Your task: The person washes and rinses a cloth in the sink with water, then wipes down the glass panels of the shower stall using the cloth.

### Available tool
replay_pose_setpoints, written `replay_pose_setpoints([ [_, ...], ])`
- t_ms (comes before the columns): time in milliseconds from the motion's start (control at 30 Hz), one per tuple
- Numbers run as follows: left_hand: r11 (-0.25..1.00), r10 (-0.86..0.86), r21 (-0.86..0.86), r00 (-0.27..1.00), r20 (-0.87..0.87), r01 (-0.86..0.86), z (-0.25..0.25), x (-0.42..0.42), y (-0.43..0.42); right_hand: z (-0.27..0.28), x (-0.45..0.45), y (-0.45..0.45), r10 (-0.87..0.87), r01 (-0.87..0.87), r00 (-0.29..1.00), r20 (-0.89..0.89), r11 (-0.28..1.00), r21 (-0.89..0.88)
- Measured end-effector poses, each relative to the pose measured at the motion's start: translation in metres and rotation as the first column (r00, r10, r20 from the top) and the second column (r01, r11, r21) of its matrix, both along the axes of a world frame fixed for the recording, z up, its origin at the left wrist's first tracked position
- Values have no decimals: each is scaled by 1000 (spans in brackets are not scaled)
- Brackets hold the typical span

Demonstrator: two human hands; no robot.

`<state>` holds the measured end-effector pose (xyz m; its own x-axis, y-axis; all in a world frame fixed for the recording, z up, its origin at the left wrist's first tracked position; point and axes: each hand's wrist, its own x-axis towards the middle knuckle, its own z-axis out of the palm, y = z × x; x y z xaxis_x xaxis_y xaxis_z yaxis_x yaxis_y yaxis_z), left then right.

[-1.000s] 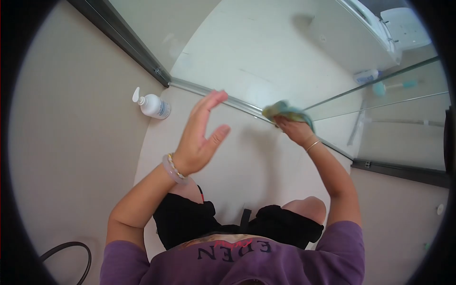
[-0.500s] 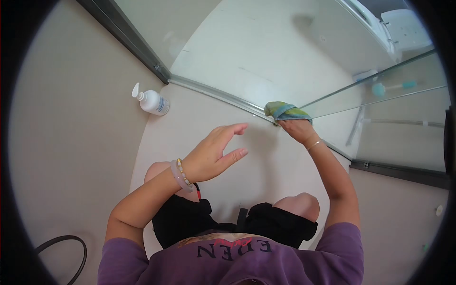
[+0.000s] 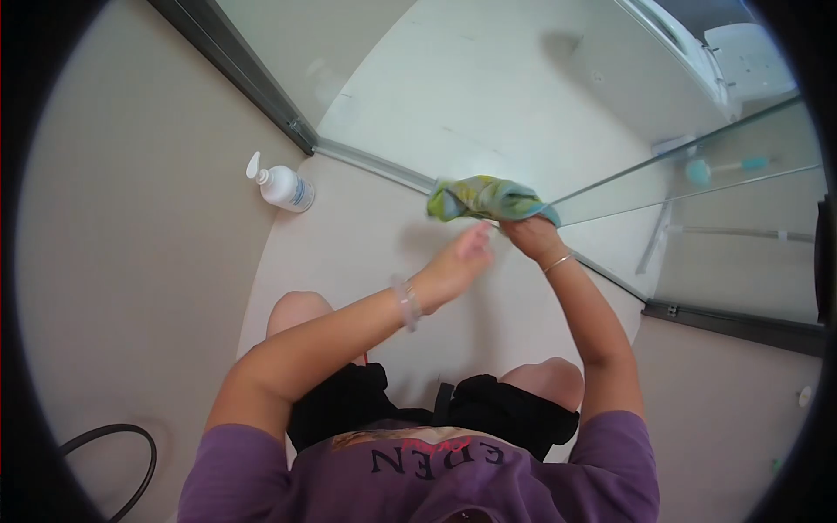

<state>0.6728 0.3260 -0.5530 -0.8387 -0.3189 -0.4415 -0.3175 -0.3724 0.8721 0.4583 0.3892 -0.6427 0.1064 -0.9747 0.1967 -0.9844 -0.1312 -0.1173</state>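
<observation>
A green, yellow and blue cloth point(image 3: 488, 198) is bunched over the metal floor track point(image 3: 375, 163) of the glass shower enclosure. My right hand point(image 3: 534, 240) grips the cloth at its right end, the fingers partly hidden beneath it. Just below the cloth is my left hand point(image 3: 459, 266), with a bracelet and a bangle at the wrist. Motion smears its fingers, and whether they touch the cloth is unclear.
A white pump bottle point(image 3: 286, 188) stands at the left wall by the dark frame post point(image 3: 253, 87). Glass panels point(image 3: 680, 166) rise at the right, with a turquoise-headed brush point(image 3: 700, 170) behind them. A dark hose point(image 3: 153, 453) curves at the lower left.
My left hand has moved right and up, close to the cloth. The cloth now stretches farther left along the track, and my right hand has shifted slightly left with it.
</observation>
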Motion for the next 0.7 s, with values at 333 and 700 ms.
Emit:
replay_pose_setpoints([
  [333, 671, 739, 134, 643, -199, -729, -143, -131, 2, 216, 59, 21, -22, -19, 961, 275, 989, 146],
  [700, 30, 212, -614, 605, -767, -789, 131, -135, -3, 396, -13, 4, -388, -278, 720, -575, 599, -751],
])
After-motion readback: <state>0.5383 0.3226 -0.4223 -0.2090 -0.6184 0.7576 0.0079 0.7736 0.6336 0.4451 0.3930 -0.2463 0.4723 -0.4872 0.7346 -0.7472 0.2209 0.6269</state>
